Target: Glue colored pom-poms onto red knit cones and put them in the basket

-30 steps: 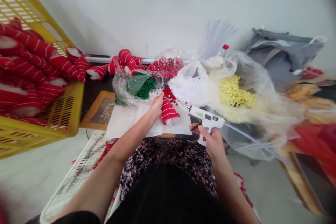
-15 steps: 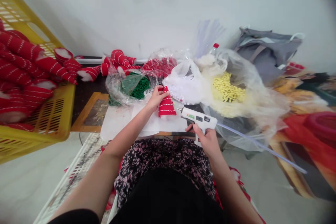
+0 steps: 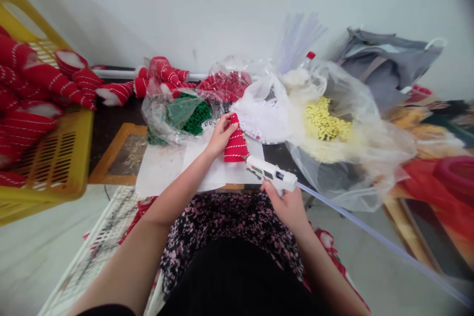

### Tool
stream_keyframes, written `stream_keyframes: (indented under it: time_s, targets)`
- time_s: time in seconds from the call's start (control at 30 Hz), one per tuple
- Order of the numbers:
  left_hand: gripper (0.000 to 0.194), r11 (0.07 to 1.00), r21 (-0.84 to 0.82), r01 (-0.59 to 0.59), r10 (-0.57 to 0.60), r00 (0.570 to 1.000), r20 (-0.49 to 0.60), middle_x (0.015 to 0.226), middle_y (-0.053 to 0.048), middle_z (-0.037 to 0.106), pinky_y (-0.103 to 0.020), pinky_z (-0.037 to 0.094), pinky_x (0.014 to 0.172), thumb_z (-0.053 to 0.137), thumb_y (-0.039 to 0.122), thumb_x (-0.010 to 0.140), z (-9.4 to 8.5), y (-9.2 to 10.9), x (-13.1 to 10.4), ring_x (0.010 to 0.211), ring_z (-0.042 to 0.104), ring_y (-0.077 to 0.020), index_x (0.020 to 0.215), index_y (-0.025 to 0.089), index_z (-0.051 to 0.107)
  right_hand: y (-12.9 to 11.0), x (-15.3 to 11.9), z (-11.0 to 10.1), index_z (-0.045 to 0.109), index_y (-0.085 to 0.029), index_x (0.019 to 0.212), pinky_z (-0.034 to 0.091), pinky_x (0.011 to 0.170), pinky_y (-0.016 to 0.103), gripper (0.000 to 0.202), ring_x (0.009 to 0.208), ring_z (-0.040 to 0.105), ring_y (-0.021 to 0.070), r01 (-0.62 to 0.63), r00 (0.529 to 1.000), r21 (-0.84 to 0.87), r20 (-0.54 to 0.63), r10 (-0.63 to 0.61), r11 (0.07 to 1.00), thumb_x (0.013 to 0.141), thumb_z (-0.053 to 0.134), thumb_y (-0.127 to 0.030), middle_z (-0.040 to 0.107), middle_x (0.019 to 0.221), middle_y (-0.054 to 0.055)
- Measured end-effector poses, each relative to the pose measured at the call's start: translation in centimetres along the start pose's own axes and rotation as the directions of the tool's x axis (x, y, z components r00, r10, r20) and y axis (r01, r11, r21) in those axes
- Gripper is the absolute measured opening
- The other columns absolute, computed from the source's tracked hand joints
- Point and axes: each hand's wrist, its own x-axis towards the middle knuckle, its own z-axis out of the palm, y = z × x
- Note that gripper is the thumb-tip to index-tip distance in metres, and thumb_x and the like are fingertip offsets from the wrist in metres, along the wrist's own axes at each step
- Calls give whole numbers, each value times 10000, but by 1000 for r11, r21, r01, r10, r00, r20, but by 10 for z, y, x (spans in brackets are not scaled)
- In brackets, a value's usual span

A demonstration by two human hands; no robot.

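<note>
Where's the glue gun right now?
In the head view, the glue gun is in the right grip, just below and to the right of the red striped cone.

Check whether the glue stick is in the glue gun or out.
Partly in: the glue stick meets the rear of the glue gun and trails out behind; its inner end is hidden.

The left edge cuts the yellow crate (image 3: pixel 72 158); the right hand (image 3: pixel 287 207) mostly hides the glue gun's (image 3: pixel 269 170) grip.
</note>
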Motion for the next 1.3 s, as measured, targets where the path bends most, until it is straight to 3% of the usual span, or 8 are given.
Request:
stream_keyframes:
  time_s: [0.37,0.87,1.1,1.3]
  targets:
    - [526,998,8,-69,69,997,21,1168,-67,656,-415,614,893,768,475,883,1,-4,-1,974,696,-225,1318,272,553,-5,2,1,708,-223,852,588,701,319,302,777,755,245,96,995,-131,-26,-100,987,1036,581,-426,774,868,83]
    - [481,1000,-26,-16,15,1000,-19,1164,-58,643,-430,631,847,736,415,906,2,-2,0,906,707,-213,1318,279,530,1,-4,-4,687,-219,1000,594,670,305,216,731,766,235,83,997,-166,10,-83,983,1047,584,-403,765,827,55]
    - [392,999,7,33,-33,997,-70,1157,-52,673,-440,614,925,664,418,934,2,6,-4,996,716,-236,1284,273,567,6,-2,-9,726,-198,1023,602,694,317,203,817,773,246,51,983,-127,-169,-72,991,1021,642,-383,795,925,98]
    - [353,1000,-25,12,-13,999,-42,1102,-39,680,-425,618,898,619,352,913,2,8,-4,949,711,-229,1256,272,595,-5,10,-4,754,-226,890,602,768,348,302,888,752,258,55,997,-82,-55,-60,995,1037,578,-423,780,956,103]
